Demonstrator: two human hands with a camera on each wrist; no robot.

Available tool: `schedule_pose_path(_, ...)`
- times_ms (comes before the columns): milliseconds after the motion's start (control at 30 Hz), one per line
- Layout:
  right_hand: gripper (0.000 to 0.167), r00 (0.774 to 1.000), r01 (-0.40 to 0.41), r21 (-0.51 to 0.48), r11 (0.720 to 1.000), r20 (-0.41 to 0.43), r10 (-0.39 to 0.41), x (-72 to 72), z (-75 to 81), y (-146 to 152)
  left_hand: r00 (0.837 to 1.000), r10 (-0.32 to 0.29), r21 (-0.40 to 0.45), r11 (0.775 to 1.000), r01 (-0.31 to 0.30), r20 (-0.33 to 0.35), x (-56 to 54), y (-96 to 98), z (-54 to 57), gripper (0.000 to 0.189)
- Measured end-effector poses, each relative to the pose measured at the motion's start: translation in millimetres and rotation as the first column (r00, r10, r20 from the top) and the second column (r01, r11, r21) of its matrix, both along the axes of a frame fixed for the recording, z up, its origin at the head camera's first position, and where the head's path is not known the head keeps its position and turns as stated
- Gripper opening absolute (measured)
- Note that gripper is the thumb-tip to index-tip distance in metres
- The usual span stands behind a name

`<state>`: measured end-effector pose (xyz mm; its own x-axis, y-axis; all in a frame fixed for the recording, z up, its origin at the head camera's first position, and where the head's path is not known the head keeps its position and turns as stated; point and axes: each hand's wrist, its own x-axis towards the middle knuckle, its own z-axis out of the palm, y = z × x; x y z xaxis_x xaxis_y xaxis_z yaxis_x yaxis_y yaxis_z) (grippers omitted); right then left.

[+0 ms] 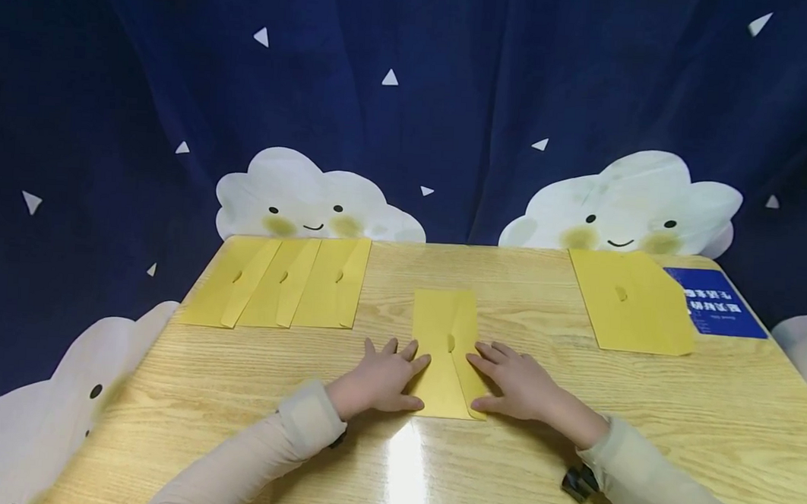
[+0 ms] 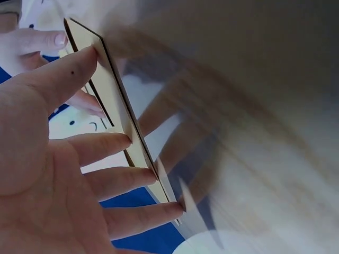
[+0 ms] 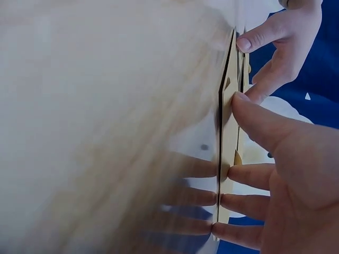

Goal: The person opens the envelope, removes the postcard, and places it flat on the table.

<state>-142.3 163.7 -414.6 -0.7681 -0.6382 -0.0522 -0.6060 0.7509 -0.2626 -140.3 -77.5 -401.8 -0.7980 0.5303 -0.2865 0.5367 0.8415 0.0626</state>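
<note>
A yellow paper envelope (image 1: 441, 315) lies flat at the middle of the wooden table, its slanted flap tucked at a small slot. From the left, my left hand (image 1: 383, 376) touches its edge, fingers spread and thumb on the paper's lower left. My right hand (image 1: 523, 384) rests along the opposite edge with fingers spread and thumb near the lower right corner. Seen low in the left wrist view, the envelope (image 2: 114, 79) looks slightly thick under my straight fingers. In the right wrist view, fingertips and thumb meet the envelope (image 3: 228, 129) along its side.
Several yellow envelopes (image 1: 336, 294) overlap in a row at the table's back left. Another yellow envelope (image 1: 629, 309) with its flap unfolded lies back right, partly over a blue printed card (image 1: 719, 303). Behind the table (image 1: 231, 395) hangs a dark blue curtain (image 1: 451, 117).
</note>
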Motion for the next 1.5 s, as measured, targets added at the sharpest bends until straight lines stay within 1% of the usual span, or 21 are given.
schedule_pose_path(233,0.069,1.0,-0.011,-0.006,1.0,-0.002,0.011,9.7,4.7,6.6,0.999,-0.039,-0.009,0.999,0.039,-0.021,7.5,3.8,0.0,0.072)
schedule_pose_path(433,0.07,1.0,-0.016,-0.006,1.0,-0.019,0.016,14.5,2.4,11.1,0.997,-0.067,-0.023,0.998,0.066,-0.049,11.5,6.0,-2.8,0.072)
schedule_pose_path(700,0.071,1.0,-0.017,-0.018,1.0,-0.016,0.017,20.2,-0.2,16.5,0.992,-0.098,-0.022,0.995,0.096,-0.076,16.5,7.9,-5.9,0.07)
schedule_pose_path(867,0.072,1.0,-0.014,-0.008,1.0,-0.011,0.014,23.8,-0.1,18.7,0.99,-0.114,-0.017,0.993,0.113,-0.082,19.7,9.4,-5.2,0.069)
schedule_pose_path(1000,0.071,1.0,-0.013,-0.011,1.0,-0.026,0.012,25.3,2.2,20.2,0.99,-0.117,0.003,0.993,0.118,-0.078,19.4,10.7,-4.3,0.068)
schedule_pose_path(1133,0.072,1.0,-0.006,-0.009,1.0,-0.026,0.006,27.0,4.1,20.7,0.992,-0.107,0.049,0.993,0.111,-0.072,15.5,11.2,-2.7,0.065)
schedule_pose_path(1233,0.072,1.0,-0.004,-0.004,1.0,-0.021,0.004,28.3,3.8,20.8,0.991,-0.098,0.1,0.989,0.107,-0.087,9.4,11.6,-1.7,0.063)
schedule_pose_path(1300,0.072,1.0,-0.005,-0.002,1.0,-0.023,0.005,28.5,3.6,20.8,0.99,-0.095,0.136,0.985,0.109,-0.109,3.4,12.2,-1.5,0.062)
schedule_pose_path(1400,0.072,1.0,-0.007,-0.002,1.0,-0.027,0.007,28.4,3.3,20.7,0.989,-0.078,0.205,0.973,0.102,-0.122,-7.4,15.2,0.1,0.061)
schedule_pose_path(1500,0.072,1.0,-0.008,0.001,1.0,-0.03,0.008,28.0,2.7,20.3,0.99,-0.067,0.279,0.955,0.1,-0.124,-19.4,19.9,1.1,0.059)
